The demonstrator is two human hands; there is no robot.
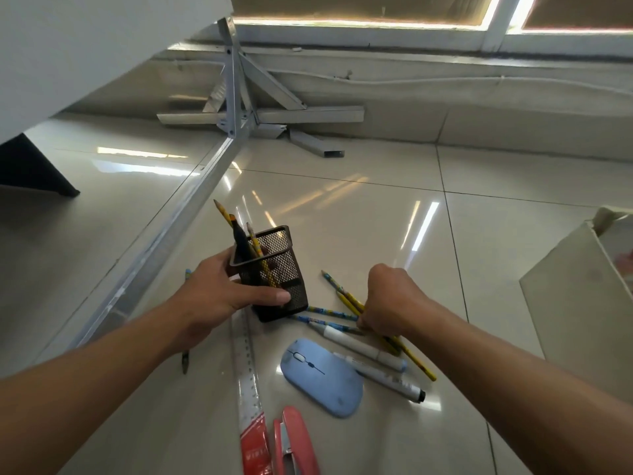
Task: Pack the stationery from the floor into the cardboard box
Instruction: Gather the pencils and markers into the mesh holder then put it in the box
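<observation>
One black mesh pen holder (274, 269) is tilted on the tiled floor (359, 214), with three pencils or pens (241, 241) sticking out of its top. The left hand (219, 296) is wrapped around the holder, thumb laid across its front wall and fingers behind it. The right hand (390, 299) is closed in a fist around a small bunch of yellow pencils (349, 301), at least two, whose tips point up and left and whose back ends come out under the hand toward the lower right. Just beside that hand two blue patterned pencils (330, 313) lie flat on the floor, close to the holder's base. Below them lie two white markers (363, 346), side by side and slanted, the lower one with a black cap. One light blue computer mouse (322, 377) rests on the floor touching or nearly touching the markers. One clear ruler (248, 378) with a red end runs down from under the holder, and one pink stapler (294, 443) lies just right of its red end. One more pencil (185, 363) is partly hidden under the left forearm. The cardboard box (579, 303) stands at the right edge of the view, well apart from the holder, its contents too cut off to tell.
</observation>
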